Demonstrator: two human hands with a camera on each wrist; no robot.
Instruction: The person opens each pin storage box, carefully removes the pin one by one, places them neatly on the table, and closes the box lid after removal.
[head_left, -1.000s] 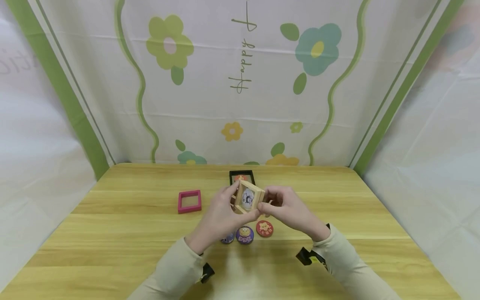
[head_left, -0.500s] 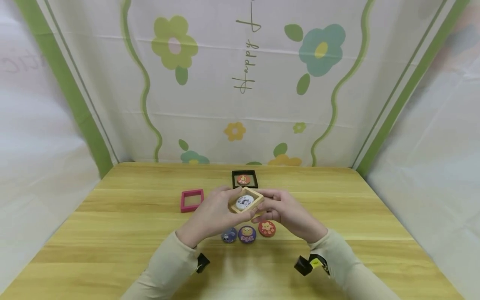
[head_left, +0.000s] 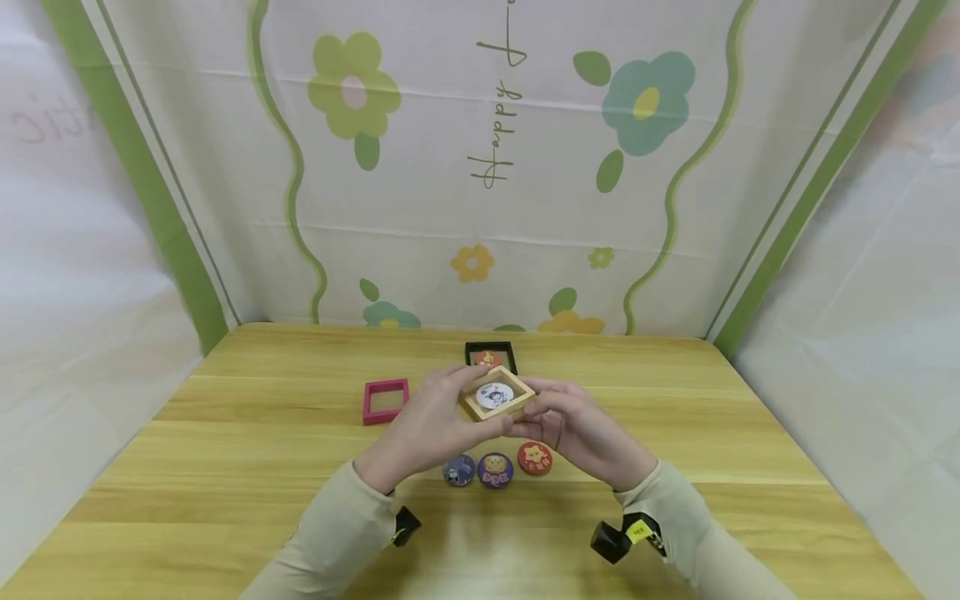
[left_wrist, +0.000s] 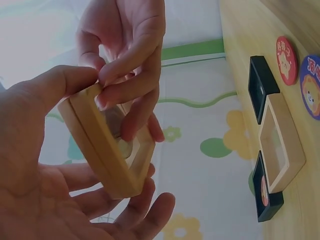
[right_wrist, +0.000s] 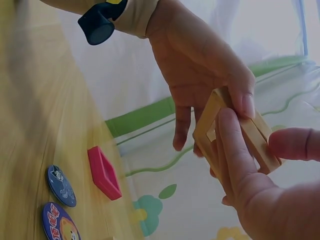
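Tilted above the table is a light wooden square frame (head_left: 517, 407) with a round white badge (head_left: 494, 396) inside. My left hand (head_left: 426, 429) grips its left side, thumb along the near edge in the head view. At its right edge, my right hand (head_left: 588, 429) pinches the frame. In the right wrist view, right-hand fingers (right_wrist: 235, 145) reach into the frame's (right_wrist: 207, 122) opening, and the thumb is at its outer side. The left wrist view shows the same fingers (left_wrist: 127, 80) at the open back of the frame (left_wrist: 92, 137).
A pink frame (head_left: 366, 404) lies left of the hands. Behind them is a black frame (head_left: 513, 358) with a red badge (head_left: 486, 358). Nearer are blue (head_left: 459, 471), purple (head_left: 496, 471) and red (head_left: 535, 457) badges. Another wooden frame (left_wrist: 292, 145) shows in the left wrist view.
From a steeper pose, the held frame has been tipped so that its badge side faces more upward. The right fingers have shifted along and beneath it; both hands still hold it.
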